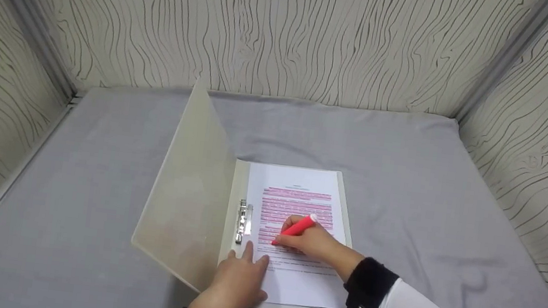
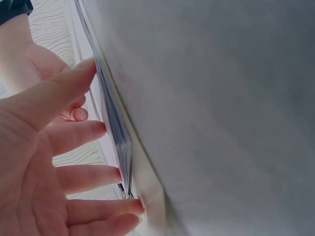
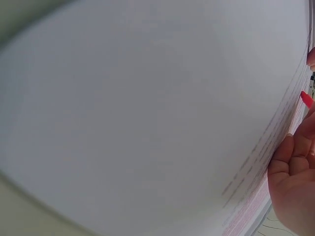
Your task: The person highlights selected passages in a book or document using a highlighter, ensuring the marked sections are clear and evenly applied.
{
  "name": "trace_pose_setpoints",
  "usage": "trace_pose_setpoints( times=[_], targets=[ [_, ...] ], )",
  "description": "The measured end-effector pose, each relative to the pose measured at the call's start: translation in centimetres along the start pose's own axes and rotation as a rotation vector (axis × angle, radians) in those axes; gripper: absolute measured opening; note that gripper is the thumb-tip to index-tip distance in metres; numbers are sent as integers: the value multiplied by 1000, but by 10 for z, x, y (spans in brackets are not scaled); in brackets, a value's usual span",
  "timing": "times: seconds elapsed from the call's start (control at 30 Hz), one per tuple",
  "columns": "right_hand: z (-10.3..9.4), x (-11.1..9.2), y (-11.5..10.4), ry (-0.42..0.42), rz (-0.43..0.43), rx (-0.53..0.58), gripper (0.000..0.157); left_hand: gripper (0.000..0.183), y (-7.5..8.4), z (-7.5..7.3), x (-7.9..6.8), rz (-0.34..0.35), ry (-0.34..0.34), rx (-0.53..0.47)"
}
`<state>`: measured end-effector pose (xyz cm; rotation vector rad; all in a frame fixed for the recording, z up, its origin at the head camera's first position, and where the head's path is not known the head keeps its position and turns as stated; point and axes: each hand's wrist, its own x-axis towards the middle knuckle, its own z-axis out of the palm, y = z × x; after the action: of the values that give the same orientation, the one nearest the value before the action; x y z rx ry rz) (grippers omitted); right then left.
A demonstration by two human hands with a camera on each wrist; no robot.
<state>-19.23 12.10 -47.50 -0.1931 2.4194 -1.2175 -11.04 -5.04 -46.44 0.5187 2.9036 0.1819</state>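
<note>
My right hand [image 1: 313, 240] grips a pink highlighter [image 1: 301, 225] with a white end. Its tip is at the left end of a text line on a printed sheet [image 1: 304, 288], and the lines above are marked pink. The heel of that hand rests on the page, as the right wrist view shows. With fingers spread, my left hand [image 1: 238, 278] presses on the sheet's lower left, its fingertips near the binder's metal clip [image 1: 241, 222]. In the left wrist view the fingers [image 2: 88, 177] lie straight along the edge of the paper stack [image 2: 115, 123].
The binder's cover [image 1: 185, 195] stands raised on the left, tilted up from the spine. A grey cloth [image 1: 405, 191] covers the table. Patterned panels [image 1: 278, 34] enclose the back and both sides, with grey posts [image 1: 505, 57] at the corners.
</note>
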Motion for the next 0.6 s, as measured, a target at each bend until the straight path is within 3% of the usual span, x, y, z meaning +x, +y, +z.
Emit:
trace_pose_setpoints(
  times=[0.6],
  targets=[
    [-3,-5,3,20,-21,-35,21,61,-1,3,1,9,3,11]
  ],
)
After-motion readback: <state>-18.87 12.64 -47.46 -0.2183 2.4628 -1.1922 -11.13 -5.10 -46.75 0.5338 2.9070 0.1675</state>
